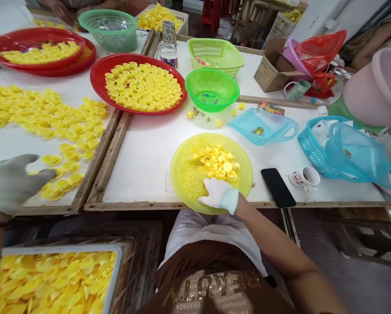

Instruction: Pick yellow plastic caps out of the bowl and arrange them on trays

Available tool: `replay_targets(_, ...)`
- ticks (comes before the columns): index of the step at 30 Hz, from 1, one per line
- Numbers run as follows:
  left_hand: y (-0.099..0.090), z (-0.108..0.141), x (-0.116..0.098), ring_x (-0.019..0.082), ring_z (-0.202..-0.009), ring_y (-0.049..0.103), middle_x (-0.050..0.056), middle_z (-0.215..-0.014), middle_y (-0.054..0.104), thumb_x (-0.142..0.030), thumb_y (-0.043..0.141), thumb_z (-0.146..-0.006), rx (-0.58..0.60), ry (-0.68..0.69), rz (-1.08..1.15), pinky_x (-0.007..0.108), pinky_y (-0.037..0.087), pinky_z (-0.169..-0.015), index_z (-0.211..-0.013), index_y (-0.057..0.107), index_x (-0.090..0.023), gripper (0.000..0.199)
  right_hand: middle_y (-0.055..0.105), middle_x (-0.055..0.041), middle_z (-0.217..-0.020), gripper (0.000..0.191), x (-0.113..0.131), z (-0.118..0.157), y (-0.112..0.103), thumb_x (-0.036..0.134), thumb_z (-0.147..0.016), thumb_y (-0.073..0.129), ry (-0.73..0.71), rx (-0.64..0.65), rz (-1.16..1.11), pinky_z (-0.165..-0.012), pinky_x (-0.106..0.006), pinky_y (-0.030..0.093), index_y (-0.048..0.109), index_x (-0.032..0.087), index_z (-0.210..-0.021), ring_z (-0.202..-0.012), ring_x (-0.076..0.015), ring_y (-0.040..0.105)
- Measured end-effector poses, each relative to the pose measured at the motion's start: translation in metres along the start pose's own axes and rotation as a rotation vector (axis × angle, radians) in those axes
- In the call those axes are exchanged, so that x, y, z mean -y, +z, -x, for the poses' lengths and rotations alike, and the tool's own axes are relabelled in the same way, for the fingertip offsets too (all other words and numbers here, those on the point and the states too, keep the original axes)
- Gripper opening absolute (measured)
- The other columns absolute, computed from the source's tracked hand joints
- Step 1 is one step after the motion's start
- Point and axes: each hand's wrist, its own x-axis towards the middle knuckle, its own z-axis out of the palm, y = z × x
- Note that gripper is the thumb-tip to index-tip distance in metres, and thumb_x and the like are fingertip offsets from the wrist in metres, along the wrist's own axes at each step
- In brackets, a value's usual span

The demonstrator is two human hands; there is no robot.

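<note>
At the front edge of a white worktop, directly before the seated wearer, stands a translucent yellow bowl, holding yellow cup-shaped pieces toward the back and fine yellow granules toward the front. The right hand, in a pale glove with a mint cuff, reaches inside, fingertips down among the granules; whether they pinch anything cannot be told. The left hand, in a greyish glove and slightly blurred, is held with thumb and forefinger apart beside loose yellow cups. Right of the bowl lie a black smartphone and a printed mug; behind it are a blue scoop, a green basin and a red tray of further yellow cups. Lower left, a pale-rimmed crate contains yellow pieces.
</note>
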Motion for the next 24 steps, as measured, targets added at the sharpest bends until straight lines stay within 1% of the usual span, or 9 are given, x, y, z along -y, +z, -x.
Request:
replay_targets(1, 0.011, -0.005, -0.031, 0.039, -0.106, 0.063, 0.002, -0.089, 0.068, -0.061, 0.057, -0.076, -0.140, -0.058, -0.079, 0.061, 0.049, -0.097, -0.096, 0.061, -0.025, 0.041, 0.068, -0.0159, -0.104, 0.038, 0.001, -0.002, 0.002, 0.045, -0.082, 0.063, -0.022, -0.010, -0.027, -0.069, -0.034, 0.044, 0.060, 0.015, -0.105, -0.084, -0.0279, 0.065)
replay_targets(3, 0.043, -0.012, -0.104, 0.034, -0.104, 0.065, 0.003, -0.101, 0.070, -0.051, 0.053, -0.084, -0.145, 0.088, -0.062, 0.053, 0.052, -0.096, -0.105, 0.065, -0.022, 0.038, 0.069, -0.0131, -0.103, 0.029, 0.000, -0.005, 0.006, 0.033, -0.082, 0.061, -0.085, -0.029, -0.078, -0.070, -0.032, 0.043, 0.061, 0.016, -0.105, -0.085, -0.0253, 0.064)
replay_targets(7, 0.126, -0.023, -0.239, 0.023, -0.097, 0.067, 0.010, -0.107, 0.072, -0.027, 0.052, -0.089, 0.153, 0.528, 0.184, 0.037, 0.054, -0.090, -0.105, 0.070, -0.016, 0.027, 0.070, -0.0069, -0.096, 0.016, -0.009, -0.005, 0.009, 0.020, -0.080, 0.060, -0.181, -0.036, -0.137, -0.074, -0.029, 0.042, 0.064, 0.018, -0.095, -0.086, -0.0211, 0.062)
replay_targets(10, 0.177, -0.034, -0.296, 0.025, -0.101, 0.067, 0.012, -0.112, 0.070, -0.015, 0.052, -0.085, 0.336, 0.689, 0.026, 0.036, 0.053, -0.092, -0.108, 0.072, -0.017, 0.030, 0.070, -0.0054, -0.095, 0.013, -0.016, -0.001, 0.007, 0.016, -0.082, 0.059, -0.212, -0.061, -0.182, -0.077, -0.028, 0.042, 0.065, 0.017, -0.093, -0.087, -0.0193, 0.062)
replay_targets(12, 0.196, -0.041, -0.310, 0.026, -0.102, 0.067, 0.013, -0.112, 0.070, -0.011, 0.052, -0.084, 0.407, 0.713, -0.086, 0.037, 0.052, -0.091, -0.109, 0.072, -0.016, 0.033, 0.070, -0.0054, -0.097, 0.014, -0.021, 0.004, 0.004, 0.013, -0.083, 0.057, -0.218, -0.089, -0.208, -0.081, -0.027, 0.043, 0.065, 0.017, -0.094, -0.089, -0.0184, 0.062)
replay_targets(15, 0.200, -0.048, -0.306, 0.027, -0.100, 0.067, 0.012, -0.109, 0.072, -0.015, 0.055, -0.082, 0.398, 0.627, -0.053, 0.037, 0.052, -0.089, -0.110, 0.072, -0.017, 0.033, 0.070, -0.0057, -0.099, 0.014, -0.031, 0.012, -0.003, 0.011, -0.083, 0.056, -0.221, -0.166, -0.305, -0.085, -0.028, 0.044, 0.065, 0.016, -0.094, -0.092, -0.0179, 0.062)
replay_targets(18, 0.188, -0.046, -0.293, 0.022, -0.086, 0.067, 0.008, -0.097, 0.073, -0.029, 0.063, -0.081, 0.436, 0.424, 0.236, 0.033, 0.053, -0.080, -0.106, 0.073, -0.016, 0.030, 0.070, -0.0045, -0.097, 0.014, -0.039, 0.019, -0.015, 0.010, -0.082, 0.056, -0.238, -0.291, -0.445, -0.088, -0.029, 0.045, 0.064, 0.017, -0.091, -0.092, -0.0180, 0.062)
replay_targets(21, 0.177, -0.034, -0.286, 0.016, -0.068, 0.061, 0.005, -0.078, 0.069, -0.040, 0.067, -0.077, 0.607, 0.198, 0.590, 0.028, 0.051, -0.066, -0.088, 0.073, -0.013, 0.029, 0.070, -0.0039, -0.099, 0.013, -0.038, 0.021, -0.029, 0.014, -0.085, 0.054, -0.274, -0.437, -0.526, -0.090, -0.032, 0.046, 0.063, 0.018, -0.093, -0.094, -0.0187, 0.063)
replay_targets(24, 0.172, -0.020, -0.288, 0.012, -0.061, 0.057, 0.003, -0.069, 0.064, -0.045, 0.072, -0.074, 0.718, 0.050, 0.820, 0.025, 0.051, -0.062, -0.079, 0.070, -0.012, 0.033, 0.070, -0.0057, -0.103, 0.014, -0.030, 0.018, -0.040, 0.018, -0.089, 0.053, -0.323, -0.534, -0.524, -0.092, -0.035, 0.046, 0.063, 0.019, -0.098, -0.099, -0.0205, 0.063)
